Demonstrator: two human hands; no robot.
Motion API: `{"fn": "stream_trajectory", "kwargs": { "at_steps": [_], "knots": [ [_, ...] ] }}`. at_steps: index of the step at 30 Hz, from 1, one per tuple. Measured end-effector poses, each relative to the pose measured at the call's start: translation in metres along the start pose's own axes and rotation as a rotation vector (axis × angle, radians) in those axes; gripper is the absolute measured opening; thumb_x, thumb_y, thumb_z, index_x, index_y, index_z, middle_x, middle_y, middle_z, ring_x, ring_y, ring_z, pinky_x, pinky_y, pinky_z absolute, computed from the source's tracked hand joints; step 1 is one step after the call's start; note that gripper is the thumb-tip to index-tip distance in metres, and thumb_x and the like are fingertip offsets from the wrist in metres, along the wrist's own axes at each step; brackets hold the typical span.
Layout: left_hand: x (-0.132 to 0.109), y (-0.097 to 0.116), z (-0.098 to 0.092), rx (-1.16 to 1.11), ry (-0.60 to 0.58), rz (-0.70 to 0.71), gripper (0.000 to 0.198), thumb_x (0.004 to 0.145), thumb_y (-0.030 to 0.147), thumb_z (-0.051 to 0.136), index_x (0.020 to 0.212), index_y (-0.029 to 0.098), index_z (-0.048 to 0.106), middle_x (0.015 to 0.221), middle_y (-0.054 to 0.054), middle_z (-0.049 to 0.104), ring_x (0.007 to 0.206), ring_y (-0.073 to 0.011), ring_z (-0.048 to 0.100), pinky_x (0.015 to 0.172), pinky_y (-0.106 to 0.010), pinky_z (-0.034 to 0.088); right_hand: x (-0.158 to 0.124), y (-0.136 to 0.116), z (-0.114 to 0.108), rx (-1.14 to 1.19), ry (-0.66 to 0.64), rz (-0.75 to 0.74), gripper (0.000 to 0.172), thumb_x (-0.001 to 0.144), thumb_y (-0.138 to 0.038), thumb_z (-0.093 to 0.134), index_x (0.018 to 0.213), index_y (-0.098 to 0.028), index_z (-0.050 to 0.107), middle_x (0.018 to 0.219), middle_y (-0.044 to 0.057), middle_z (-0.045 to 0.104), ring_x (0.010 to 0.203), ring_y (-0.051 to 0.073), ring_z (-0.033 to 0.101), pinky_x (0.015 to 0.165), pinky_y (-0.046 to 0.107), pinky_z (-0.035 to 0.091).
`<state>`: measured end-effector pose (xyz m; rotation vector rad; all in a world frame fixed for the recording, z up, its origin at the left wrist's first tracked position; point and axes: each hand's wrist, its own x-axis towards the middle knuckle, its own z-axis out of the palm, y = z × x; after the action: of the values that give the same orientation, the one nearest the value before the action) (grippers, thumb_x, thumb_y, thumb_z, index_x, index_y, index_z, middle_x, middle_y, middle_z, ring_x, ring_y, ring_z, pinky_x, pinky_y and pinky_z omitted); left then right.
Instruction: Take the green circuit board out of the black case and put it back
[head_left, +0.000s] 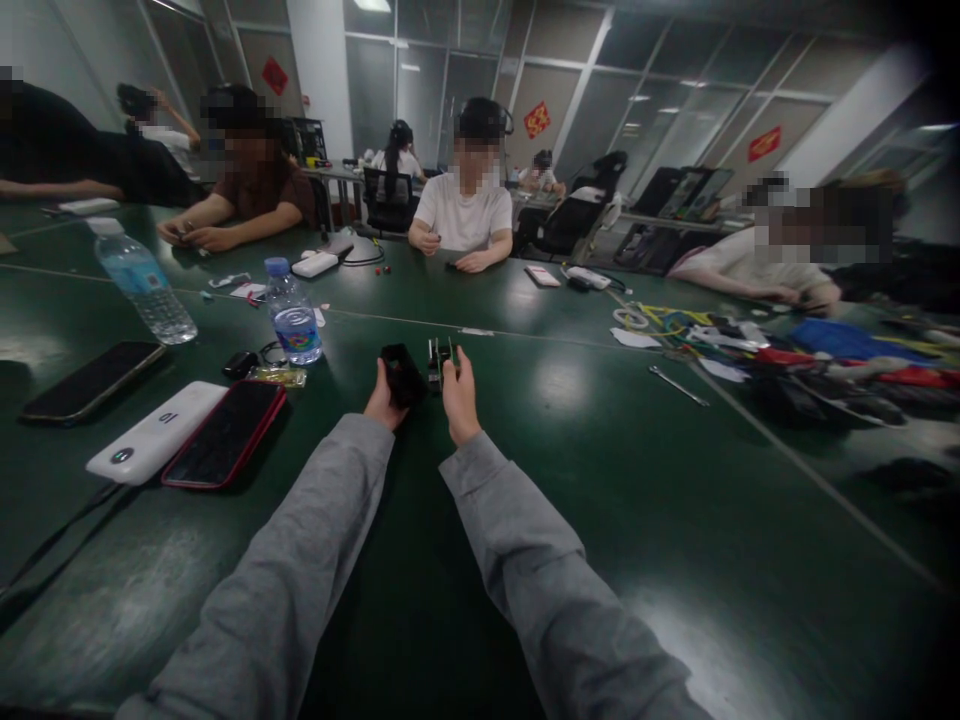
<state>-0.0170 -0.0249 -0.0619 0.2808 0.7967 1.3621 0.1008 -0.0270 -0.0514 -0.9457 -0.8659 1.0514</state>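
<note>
Near the middle of the green table (555, 470), my left hand (383, 403) is wrapped round a black box-shaped casing (405, 376). Just to its right, my right hand (460, 395) grips a small part (438, 366) with thin upright plates, dark with light edges. A narrow gap separates the part from the casing. The thumb and fingers of my right hand are at the part's right side. Fine detail of both objects is too small to tell.
Left are two water bottles (295, 318) (146, 285), a white power bank (159, 432), a red-edged phone (225, 433) and a black phone (94, 382). Right are a wrench (678, 386) and a heap of cables and cloth (825, 350). Several people sit around the table.
</note>
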Motion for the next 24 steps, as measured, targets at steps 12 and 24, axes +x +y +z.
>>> {"fn": "stream_trajectory", "kwargs": {
  "at_steps": [12,24],
  "knots": [
    [-0.002,-0.003,-0.005,0.009,-0.281,0.038,0.057,0.097,0.056,0.03,0.129,0.02,0.059,0.119,-0.013,0.067,0.123,-0.0296,0.058,0.1,-0.048,0.05,-0.02,-0.015,0.035,-0.38,-0.306,-0.211,0.054,0.091,-0.034,0.051,0.144,-0.03,0.042,0.133,0.009,0.049,0.134,0.029,0.033,0.12,0.052,0.016],
    [-0.005,-0.003,-0.003,0.014,-0.289,-0.013,0.056,0.095,0.058,0.033,0.134,0.025,0.056,0.129,-0.014,0.062,0.119,-0.0292,0.06,0.094,-0.049,0.053,-0.023,0.002,0.034,-0.546,-0.29,-0.393,0.05,0.091,-0.033,0.048,0.14,-0.029,0.048,0.119,0.012,0.05,0.126,0.032,0.031,0.114,0.06,0.019]
  ]
}}
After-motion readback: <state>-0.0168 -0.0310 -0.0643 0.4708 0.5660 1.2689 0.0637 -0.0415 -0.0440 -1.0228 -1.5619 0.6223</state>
